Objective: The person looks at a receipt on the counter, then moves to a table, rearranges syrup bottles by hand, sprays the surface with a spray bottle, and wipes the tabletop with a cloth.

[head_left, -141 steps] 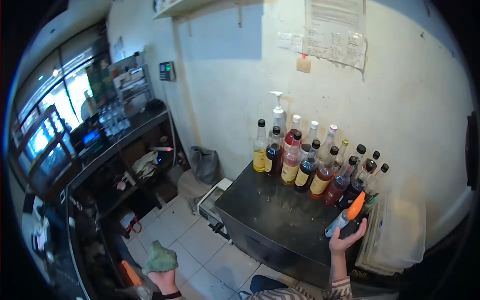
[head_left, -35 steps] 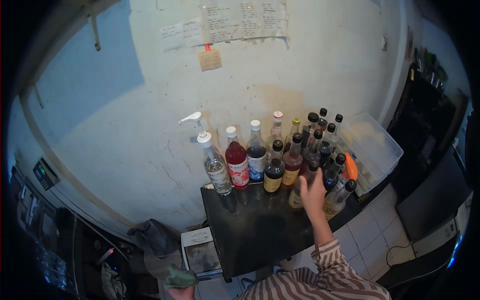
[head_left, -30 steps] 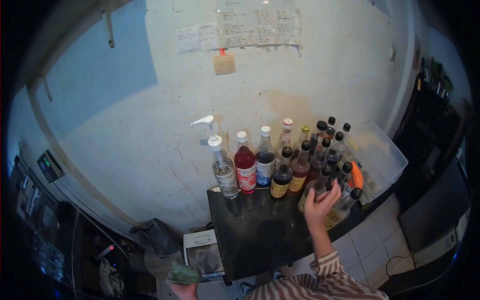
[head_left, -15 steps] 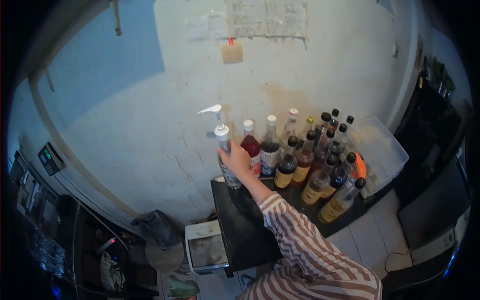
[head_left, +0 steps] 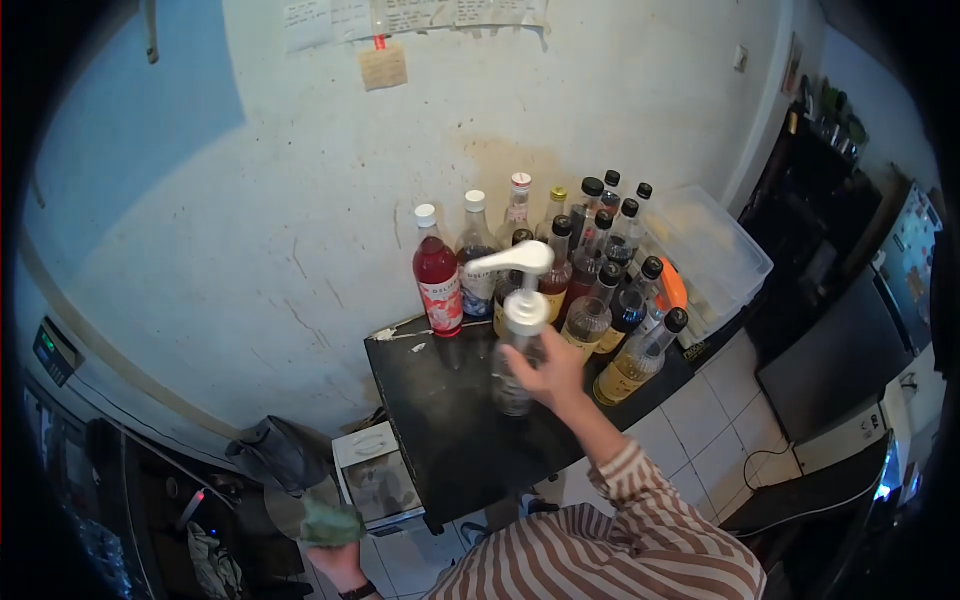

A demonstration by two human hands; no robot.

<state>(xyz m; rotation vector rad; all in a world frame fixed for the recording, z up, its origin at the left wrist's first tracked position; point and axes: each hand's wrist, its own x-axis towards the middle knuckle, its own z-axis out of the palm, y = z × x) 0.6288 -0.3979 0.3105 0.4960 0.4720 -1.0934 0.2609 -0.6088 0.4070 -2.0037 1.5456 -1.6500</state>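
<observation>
My right hand point(head_left: 556, 374) is wrapped round a clear bottle point(head_left: 512, 388) with a white pump top, its spout pointing left. The bottle is upright over the black table point(head_left: 445, 440); whether its base touches the top I cannot tell. Low in the view, my left hand point(head_left: 342, 563) holds a crumpled green cloth point(head_left: 333, 524), which covers most of its fingers. Beyond the pump bottle stand a red syrup bottle point(head_left: 438, 278) and a dark blue one point(head_left: 477, 250), both with white caps.
Several black-capped bottles, including a yellow one point(head_left: 640, 362), crowd the table's right side. Behind them sits a clear plastic bin point(head_left: 715, 265) near an orange object point(head_left: 672, 287). A white-lidded container point(head_left: 370, 447) stands left of the table, beside a dark bag point(head_left: 280, 455).
My right hand has carried the pump bottle from the table's back left corner toward the front middle. My left hand has risen further into view with the green cloth. The view has shifted.
</observation>
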